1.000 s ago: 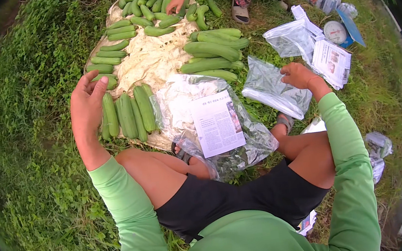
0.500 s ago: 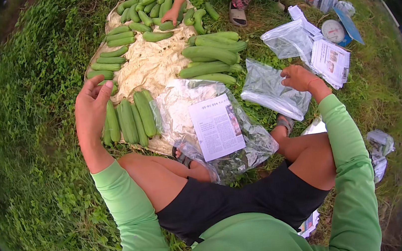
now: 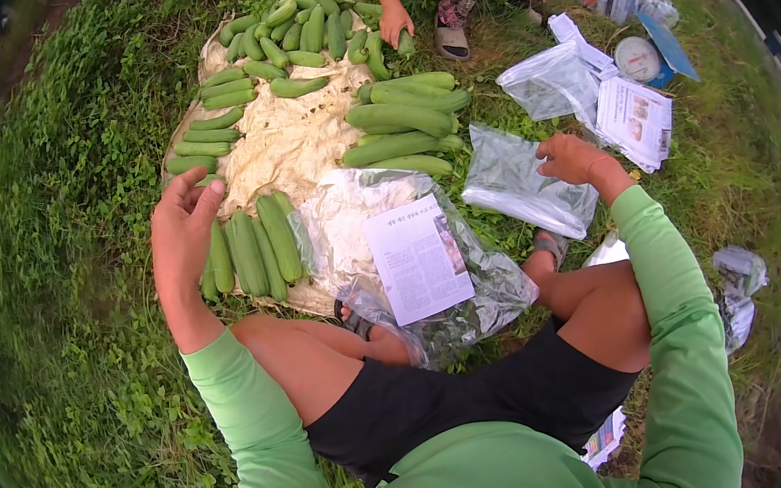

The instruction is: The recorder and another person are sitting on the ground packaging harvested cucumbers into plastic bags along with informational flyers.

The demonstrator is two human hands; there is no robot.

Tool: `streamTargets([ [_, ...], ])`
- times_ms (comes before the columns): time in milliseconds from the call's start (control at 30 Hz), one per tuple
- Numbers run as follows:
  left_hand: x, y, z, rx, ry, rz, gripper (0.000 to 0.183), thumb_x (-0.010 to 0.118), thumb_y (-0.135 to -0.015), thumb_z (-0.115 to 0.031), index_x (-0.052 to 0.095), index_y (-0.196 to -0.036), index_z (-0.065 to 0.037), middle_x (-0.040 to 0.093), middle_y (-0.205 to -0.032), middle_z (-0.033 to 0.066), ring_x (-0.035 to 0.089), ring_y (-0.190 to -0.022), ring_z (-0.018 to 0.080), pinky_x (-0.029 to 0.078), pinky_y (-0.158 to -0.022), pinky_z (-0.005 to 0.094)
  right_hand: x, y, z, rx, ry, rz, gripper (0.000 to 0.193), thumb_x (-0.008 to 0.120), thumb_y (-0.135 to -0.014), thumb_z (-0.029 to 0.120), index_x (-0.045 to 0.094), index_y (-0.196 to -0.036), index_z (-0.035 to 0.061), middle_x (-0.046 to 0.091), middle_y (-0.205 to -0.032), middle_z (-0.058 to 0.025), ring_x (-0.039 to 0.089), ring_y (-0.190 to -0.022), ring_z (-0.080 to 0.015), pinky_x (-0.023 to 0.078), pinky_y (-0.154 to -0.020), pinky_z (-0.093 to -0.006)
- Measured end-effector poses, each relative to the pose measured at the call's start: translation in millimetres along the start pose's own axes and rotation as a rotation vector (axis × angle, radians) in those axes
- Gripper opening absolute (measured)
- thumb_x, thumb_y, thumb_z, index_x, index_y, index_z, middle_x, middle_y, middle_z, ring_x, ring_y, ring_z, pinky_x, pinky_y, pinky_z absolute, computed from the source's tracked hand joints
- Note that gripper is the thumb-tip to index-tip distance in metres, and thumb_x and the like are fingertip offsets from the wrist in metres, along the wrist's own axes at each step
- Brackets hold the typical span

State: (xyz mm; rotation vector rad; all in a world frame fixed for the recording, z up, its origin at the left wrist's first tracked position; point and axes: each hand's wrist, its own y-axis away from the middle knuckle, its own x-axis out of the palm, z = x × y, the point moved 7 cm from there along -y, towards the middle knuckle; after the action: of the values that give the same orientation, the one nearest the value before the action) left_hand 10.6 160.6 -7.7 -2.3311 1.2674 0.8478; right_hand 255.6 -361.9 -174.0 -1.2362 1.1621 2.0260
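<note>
My left hand (image 3: pixel 182 226) hovers by the left edge of a cream cloth (image 3: pixel 285 135), fingers and thumb apart, holding nothing. Just beyond its fingertips lie a row of long green cucumber-like vegetables (image 3: pixel 246 257) and more along the cloth's left side. My right hand (image 3: pixel 577 162) hangs over a stack of clear plastic bags (image 3: pixel 525 184), loosely bent and with no object visible in it. Between my feet lies a clear bag (image 3: pixel 502 279) with a printed newspaper sheet (image 3: pixel 419 258) on or inside it; I cannot tell which.
Across the cloth, a crouching person's hand (image 3: pixel 395 21) touches a green vegetable (image 3: pixel 405 44). A heap of vegetables (image 3: pixel 310 25) and a larger group (image 3: pixel 408 110) lie nearby. At right are newspaper sheets (image 3: pixel 637 121), another clear bag (image 3: pixel 546 83) and a round-dialled scale (image 3: pixel 638 59).
The other person's hand has moved right, from the heap to a vegetable at the cloth's right edge. My own hands have barely shifted; the whole view has tilted slightly.
</note>
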Motion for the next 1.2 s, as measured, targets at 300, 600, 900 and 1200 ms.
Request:
streamTargets([
  [300,6.5,-3.4,5.5,-0.024,0.045,0.029,0.053,0.076,-0.101,-0.028,0.062,-0.142,0.003,0.075,-0.109,0.0123,0.068,-0.097,0.0154,0.055,-0.085,0.0319,6.9,-3.5,-9.7,-0.011,-0.009,0.011,0.044,0.073,-0.09,0.03,0.074,-0.123,0.0014,0.075,-0.117,-0.0242,0.071,-0.111,-0.0399,0.055,-0.1,-0.0445],
  [600,7.7,-15.6,17.3,-0.083,0.11,0.056,0.054,0.076,-0.1,-0.029,0.062,-0.141,0.004,0.075,-0.108,0.0107,0.067,-0.093,0.0147,0.054,-0.082,0.0313,3.8,-0.4,-6.4,-0.014,-0.005,-0.007,0.042,0.074,-0.09,0.031,0.076,-0.122,0.0042,0.076,-0.115,-0.0232,0.072,-0.11,-0.039,0.056,-0.099,-0.045],
  [900,19.5,-31.9,36.4,-0.142,0.207,0.074,0.055,0.076,-0.099,-0.032,0.063,-0.139,0.002,0.076,-0.11,0.01,0.069,-0.091,0.0157,0.055,-0.08,0.032,12.8,-8.1,-9.6,-0.009,0.002,0.039,0.042,0.075,-0.09,0.032,0.076,-0.122,0.0041,0.076,-0.115,-0.023,0.072,-0.111,-0.0396,0.055,-0.1,-0.0452],
  [1200,51.2,-63.1,96.6,-0.32,0.248,0.22,0.049,0.073,-0.1,-0.033,0.063,-0.137,-0.002,0.074,-0.109,0.0058,0.069,-0.09,0.0149,0.057,-0.08,0.0326,26.0,-16.4,-11.3,-0.014,-0.005,0.079,0.043,0.073,-0.091,0.035,0.076,-0.121,0.0042,0.074,-0.121,-0.0224,0.07,-0.115,-0.0402,0.054,-0.102,-0.0459],
])
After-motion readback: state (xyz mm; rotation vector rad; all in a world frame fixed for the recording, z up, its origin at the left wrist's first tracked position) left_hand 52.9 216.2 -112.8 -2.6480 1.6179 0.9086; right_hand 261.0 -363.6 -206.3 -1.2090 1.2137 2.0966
